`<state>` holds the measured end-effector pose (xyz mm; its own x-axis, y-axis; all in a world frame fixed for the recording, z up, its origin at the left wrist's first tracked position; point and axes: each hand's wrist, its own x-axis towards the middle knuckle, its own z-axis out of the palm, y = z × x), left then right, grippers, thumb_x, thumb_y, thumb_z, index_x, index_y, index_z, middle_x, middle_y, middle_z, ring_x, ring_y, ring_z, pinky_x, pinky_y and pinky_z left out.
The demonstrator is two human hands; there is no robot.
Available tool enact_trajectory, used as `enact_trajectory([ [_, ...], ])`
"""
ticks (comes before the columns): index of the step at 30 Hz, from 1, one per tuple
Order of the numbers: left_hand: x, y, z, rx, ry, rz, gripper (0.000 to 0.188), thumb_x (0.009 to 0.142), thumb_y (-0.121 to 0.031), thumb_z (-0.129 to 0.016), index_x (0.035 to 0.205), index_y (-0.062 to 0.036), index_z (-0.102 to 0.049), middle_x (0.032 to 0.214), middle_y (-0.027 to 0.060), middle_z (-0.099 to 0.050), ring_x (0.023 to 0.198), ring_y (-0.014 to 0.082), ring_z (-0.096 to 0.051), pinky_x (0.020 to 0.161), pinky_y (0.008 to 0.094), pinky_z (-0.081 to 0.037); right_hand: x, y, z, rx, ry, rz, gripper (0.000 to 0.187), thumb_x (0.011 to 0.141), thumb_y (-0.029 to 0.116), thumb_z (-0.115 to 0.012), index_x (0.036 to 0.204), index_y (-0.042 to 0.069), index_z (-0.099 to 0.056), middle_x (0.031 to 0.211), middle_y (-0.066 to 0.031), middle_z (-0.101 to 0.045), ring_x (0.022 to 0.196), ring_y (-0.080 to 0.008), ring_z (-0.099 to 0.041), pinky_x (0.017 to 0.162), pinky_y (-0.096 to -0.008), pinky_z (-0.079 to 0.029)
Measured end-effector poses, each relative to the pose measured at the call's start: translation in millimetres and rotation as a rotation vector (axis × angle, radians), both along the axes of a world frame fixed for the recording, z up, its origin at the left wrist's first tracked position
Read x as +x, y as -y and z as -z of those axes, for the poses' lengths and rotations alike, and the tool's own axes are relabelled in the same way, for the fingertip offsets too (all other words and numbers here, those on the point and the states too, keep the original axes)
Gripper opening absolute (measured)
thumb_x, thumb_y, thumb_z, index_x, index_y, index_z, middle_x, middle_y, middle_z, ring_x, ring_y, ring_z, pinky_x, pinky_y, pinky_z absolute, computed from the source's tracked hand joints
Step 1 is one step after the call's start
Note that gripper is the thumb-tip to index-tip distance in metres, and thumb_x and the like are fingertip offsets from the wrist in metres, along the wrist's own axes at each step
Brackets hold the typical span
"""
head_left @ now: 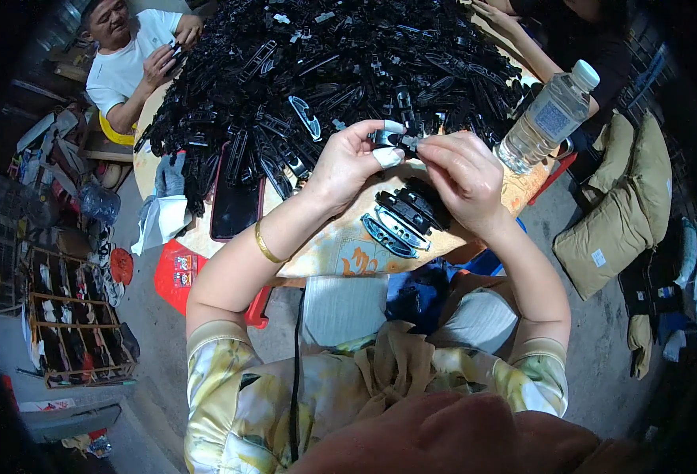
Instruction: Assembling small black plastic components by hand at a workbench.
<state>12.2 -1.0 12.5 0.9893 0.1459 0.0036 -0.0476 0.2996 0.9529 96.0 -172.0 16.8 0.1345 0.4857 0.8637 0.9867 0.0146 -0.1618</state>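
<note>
Both hands are raised over the near edge of the round table. My left hand (342, 168), with white coverings on the thumb and index fingertips, pinches a small black glossy plastic part (381, 139). Fingers closed, my right hand (467, 175) meets it from the right at a small greyish piece (412, 143); its exact shape is hard to make out. Below the hands, several black and pale-blue slotted plastic pieces (396, 229) lie side by side near the table edge. Beyond, a large heap of black plastic parts (325, 71) covers much of the table.
A clear bottle (550, 118) stands right of my right hand. A dark phone (238, 197) and a grey glove (170, 175) lie left. Two other people sit across, one far left (131, 59), another far right (609, 47). Tan sacks (613, 213) rest on the floor at right.
</note>
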Motion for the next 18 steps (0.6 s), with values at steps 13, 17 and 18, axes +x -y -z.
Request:
enact_trajectory([
  [13, -0.1, -1.4, 4.0, -0.04, 0.007, 0.055, 0.036, 0.084, 0.001, -0.061, 0.118, 0.0019, -0.05, 0.099, 0.0106, -0.064, 0.085, 0.0154, -0.065, 0.078, 0.03, -0.056, 1.6, 3.2, 2.9, -0.033, 0.065, 0.035, 0.024, 0.068, -0.004, -0.068, 0.09, 0.002, -0.064, 0.088, -0.0118, -0.066, 0.074, -0.0258, -0.063, 0.063, -0.0327, -0.051],
  [17, -1.9, -1.4, 3.4, -0.032, -0.012, 0.057, 0.037, 0.084, 0.0, -0.061, 0.118, 0.0023, -0.05, 0.101, 0.0126, -0.063, 0.086, 0.0184, -0.065, 0.078, 0.0324, -0.057, -2.0, 4.2, -0.4, -0.118, 0.156, 0.063, 0.026, 0.069, -0.002, -0.068, 0.094, 0.002, -0.062, 0.094, -0.0121, -0.065, 0.077, -0.0267, -0.062, 0.065, -0.0335, -0.051],
  [18, -1.9, -1.7, 2.6, -0.073, -0.02, 0.056, 0.036, 0.083, 0.0, -0.062, 0.118, 0.0025, -0.05, 0.102, 0.0132, -0.063, 0.087, 0.0191, -0.065, 0.078, 0.0329, -0.057, -3.2, 3.2, -0.8, -0.137, 0.155, 0.056, 0.026, 0.071, -0.001, -0.068, 0.096, 0.002, -0.062, 0.096, -0.0124, -0.065, 0.079, -0.0274, -0.063, 0.067, -0.0336, -0.051],
])
